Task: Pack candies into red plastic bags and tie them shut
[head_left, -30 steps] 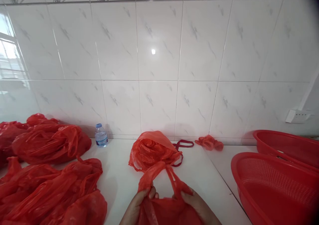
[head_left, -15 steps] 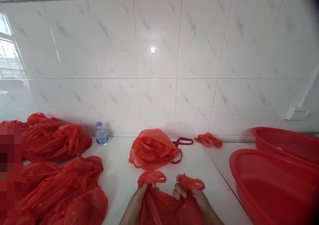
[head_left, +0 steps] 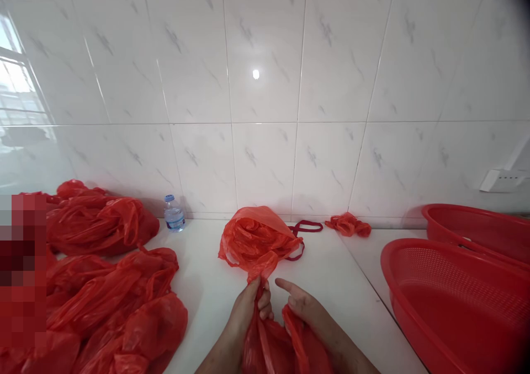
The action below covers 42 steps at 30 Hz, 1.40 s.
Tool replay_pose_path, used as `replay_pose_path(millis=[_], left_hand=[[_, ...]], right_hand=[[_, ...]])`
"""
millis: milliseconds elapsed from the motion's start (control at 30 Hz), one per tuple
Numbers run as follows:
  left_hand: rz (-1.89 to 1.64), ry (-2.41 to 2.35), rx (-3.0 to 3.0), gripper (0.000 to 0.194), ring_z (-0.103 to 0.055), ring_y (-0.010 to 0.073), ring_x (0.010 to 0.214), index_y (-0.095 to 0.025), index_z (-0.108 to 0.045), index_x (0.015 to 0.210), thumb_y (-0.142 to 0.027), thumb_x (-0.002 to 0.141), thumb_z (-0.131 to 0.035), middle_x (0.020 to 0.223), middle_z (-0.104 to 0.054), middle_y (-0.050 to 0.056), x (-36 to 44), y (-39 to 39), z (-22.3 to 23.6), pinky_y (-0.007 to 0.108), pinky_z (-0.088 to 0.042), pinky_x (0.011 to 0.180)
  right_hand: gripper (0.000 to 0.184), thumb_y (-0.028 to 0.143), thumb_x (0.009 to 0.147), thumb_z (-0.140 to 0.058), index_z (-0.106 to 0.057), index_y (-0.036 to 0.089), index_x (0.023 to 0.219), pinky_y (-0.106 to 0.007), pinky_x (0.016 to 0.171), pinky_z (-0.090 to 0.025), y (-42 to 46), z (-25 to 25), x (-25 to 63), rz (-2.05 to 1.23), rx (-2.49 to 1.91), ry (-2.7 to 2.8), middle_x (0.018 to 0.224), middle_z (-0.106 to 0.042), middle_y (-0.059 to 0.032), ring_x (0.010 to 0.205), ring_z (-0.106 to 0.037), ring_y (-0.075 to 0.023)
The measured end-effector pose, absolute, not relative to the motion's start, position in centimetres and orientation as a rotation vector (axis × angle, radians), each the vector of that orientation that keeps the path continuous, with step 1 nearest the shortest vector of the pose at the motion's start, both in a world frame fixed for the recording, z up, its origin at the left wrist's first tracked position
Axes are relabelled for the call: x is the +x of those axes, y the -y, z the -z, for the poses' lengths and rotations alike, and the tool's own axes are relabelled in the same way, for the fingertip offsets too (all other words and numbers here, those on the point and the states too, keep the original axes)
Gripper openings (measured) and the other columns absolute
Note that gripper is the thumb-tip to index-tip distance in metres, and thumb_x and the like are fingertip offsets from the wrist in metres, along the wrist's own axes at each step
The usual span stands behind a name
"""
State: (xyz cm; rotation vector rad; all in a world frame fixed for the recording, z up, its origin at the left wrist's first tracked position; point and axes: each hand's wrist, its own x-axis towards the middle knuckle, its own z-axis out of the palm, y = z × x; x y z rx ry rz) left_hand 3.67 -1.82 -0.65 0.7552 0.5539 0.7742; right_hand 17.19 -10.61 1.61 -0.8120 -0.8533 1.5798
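Below my left hand [head_left: 253,309], which pinches its gathered top, the red plastic bag [head_left: 269,347] hangs lengthwise toward me. My right hand [head_left: 307,310] is beside it, forefinger extended; I cannot tell whether its folded fingers grip the bag. Just beyond the left pinch lies a crumpled red bundle [head_left: 253,237].

The left grip [head_left: 253,306] is now pinching the left handle [head_left: 259,292] of the red plastic bag [head_left: 271,349] narrow instead of looped sideways. The right grip [head_left: 305,306] is closing in, index finger extending, with the right handle [head_left: 295,330] drooping below it rather than looping outward.
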Motion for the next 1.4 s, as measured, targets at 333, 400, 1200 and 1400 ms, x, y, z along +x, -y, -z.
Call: replay_pose_path(millis=[333, 400, 1200, 1400], left_hand=[[-0.663, -0.504, 1.116, 0.015, -0.046, 0.0101, 0.049, -0.015, -0.057, 0.077, -0.029, 0.075, -0.063, 0.058, -0.054, -0.001, 4.7, 5.4, -1.9, 0.021, -0.032, 0.047], [-0.665, -0.514, 1.166, 0.026, -0.053, 0.0125, 0.055, -0.015, -0.058, 0.096, -0.023, 0.072, -0.066, 0.067, -0.060, 0.000, 4.5, 5.5, -1.8, 0.023, -0.039, 0.054], [-0.784, -0.465, 1.004, 0.027, -0.060, 0.0154, 0.062, -0.018, -0.058, 0.103, -0.038, 0.085, -0.054, 0.082, -0.067, 0.005, 3.1, 5.9, -1.2, 0.028, -0.046, 0.060], [-0.773, -0.362, 1.151, 0.021, -0.063, 0.0180, 0.075, -0.018, -0.060, 0.101, -0.032, 0.086, -0.053, 0.093, -0.066, 0.007, 3.3, 5.9, -0.9, 0.036, -0.050, 0.074]], right_hand=[[0.042, 0.053, 0.072, -0.067, -0.065, 0.014, 0.088, -0.033, 0.065, -0.045, 10.3, -1.3, 16.4, -1.520, -0.872, 0.750, 0.063, -0.061, -0.0020, 0.059, -0.059, -0.0165], [0.041, 0.055, 0.070, -0.067, -0.062, 0.015, 0.069, -0.029, 0.059, -0.043, 10.1, -0.8, 16.9, -1.488, -0.947, 0.676, 0.054, -0.055, 0.0005, 0.053, -0.055, -0.0139], [0.051, 0.061, 0.085, -0.042, -0.051, 0.020, 0.114, -0.027, 0.056, -0.042, 10.2, -0.5, 17.6, -1.574, -0.712, 0.657, 0.063, -0.059, 0.0017, 0.054, -0.055, -0.0133], [0.052, 0.069, 0.081, -0.041, -0.055, 0.020, 0.095, -0.027, 0.053, -0.040, 9.0, 0.8, 18.5, -1.612, -0.803, 0.637, 0.053, -0.052, 0.0036, 0.049, -0.053, -0.0136]])
